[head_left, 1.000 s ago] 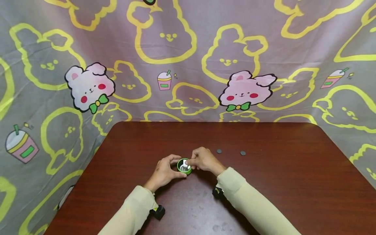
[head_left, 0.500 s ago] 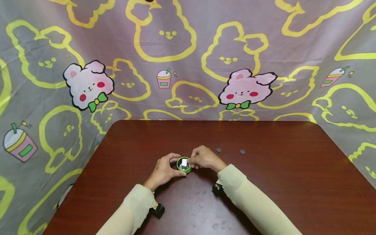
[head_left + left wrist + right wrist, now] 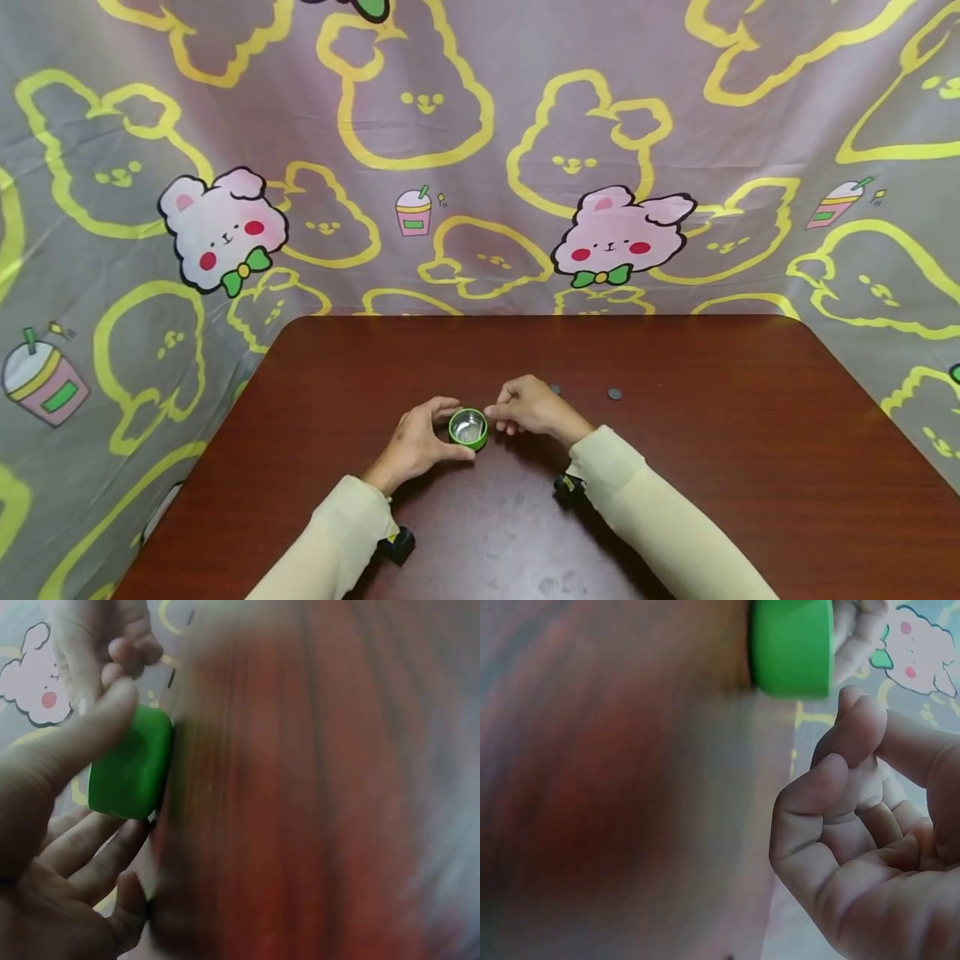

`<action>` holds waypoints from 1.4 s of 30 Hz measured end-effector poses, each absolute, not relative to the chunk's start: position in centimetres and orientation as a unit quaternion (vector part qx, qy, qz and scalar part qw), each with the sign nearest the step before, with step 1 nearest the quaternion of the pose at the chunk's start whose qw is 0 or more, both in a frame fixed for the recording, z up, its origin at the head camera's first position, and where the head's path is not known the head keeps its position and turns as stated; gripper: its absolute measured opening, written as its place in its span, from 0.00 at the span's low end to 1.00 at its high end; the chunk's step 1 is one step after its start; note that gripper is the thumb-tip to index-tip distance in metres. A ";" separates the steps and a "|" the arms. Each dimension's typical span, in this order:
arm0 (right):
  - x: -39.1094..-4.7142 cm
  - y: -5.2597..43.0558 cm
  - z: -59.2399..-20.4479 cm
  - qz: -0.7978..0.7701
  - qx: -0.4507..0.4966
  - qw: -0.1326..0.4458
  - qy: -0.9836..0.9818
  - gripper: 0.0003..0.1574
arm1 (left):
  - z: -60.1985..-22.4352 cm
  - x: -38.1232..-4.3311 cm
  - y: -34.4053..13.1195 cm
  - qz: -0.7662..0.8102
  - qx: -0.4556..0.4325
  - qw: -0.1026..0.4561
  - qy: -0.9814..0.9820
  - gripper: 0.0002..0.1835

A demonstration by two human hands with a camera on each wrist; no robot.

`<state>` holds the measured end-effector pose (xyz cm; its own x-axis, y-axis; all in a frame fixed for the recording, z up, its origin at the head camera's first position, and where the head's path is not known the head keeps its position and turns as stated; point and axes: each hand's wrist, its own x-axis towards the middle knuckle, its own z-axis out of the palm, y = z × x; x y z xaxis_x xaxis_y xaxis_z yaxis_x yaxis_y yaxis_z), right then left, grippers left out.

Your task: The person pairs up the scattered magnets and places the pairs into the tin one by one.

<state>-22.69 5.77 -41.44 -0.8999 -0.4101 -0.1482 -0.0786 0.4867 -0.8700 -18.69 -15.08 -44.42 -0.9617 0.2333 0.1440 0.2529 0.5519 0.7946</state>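
Note:
A small round container [image 3: 468, 446], green outside with a shiny silvery inside, stands mouth up on the table. My left hand [image 3: 420, 442] grips it from the left, thumb on the near side and fingers on the far side. In the left wrist view the green wall [image 3: 131, 769] sits between thumb and fingers. My right hand [image 3: 531, 406] is just right of the rim, its fingers curled and thumb against the forefinger. From the right wrist view, nothing shows between those fingertips [image 3: 862, 727]. Details inside the container are too small to make out.
Two small dark discs lie beyond my right hand: one disc [image 3: 614, 394] in full sight, the other disc [image 3: 556, 388] partly behind the hand. The brown table [image 3: 712, 450] reaches back to a patterned cloth [image 3: 480, 125] that hangs around it.
A white piece that my right fingers held at the container's mouth no longer shows there. My right hand has drawn slightly right, off the opening. The left hand keeps its grip.

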 end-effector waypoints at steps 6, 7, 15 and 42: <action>-23.1 7.9 -40.8 -0.492 -0.132 0.171 0.843 0.12 | -43.2 -19.5 -14.4 -0.457 -0.146 0.016 -0.877 0.40; -23.1 8.4 -40.7 -0.492 -0.131 0.171 0.844 0.11 | -42.9 -19.7 -14.2 -0.456 -0.145 0.016 -0.878 0.40; -23.2 12.1 -40.3 -0.477 -0.123 0.146 0.858 0.06 | -40.1 -21.3 -11.6 -0.442 -0.168 0.007 -0.881 0.35; -22.9 20.2 -40.4 -0.436 -0.120 0.109 0.885 0.19 | -40.8 -23.8 -3.9 -0.476 -0.161 -0.034 -0.864 0.31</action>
<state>-22.89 20.20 -40.37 -0.9477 -0.3065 -0.0886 -0.1167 0.5916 -0.7977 -23.76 -3.87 -40.82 -0.9460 0.3099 0.0945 0.2453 0.4946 0.8338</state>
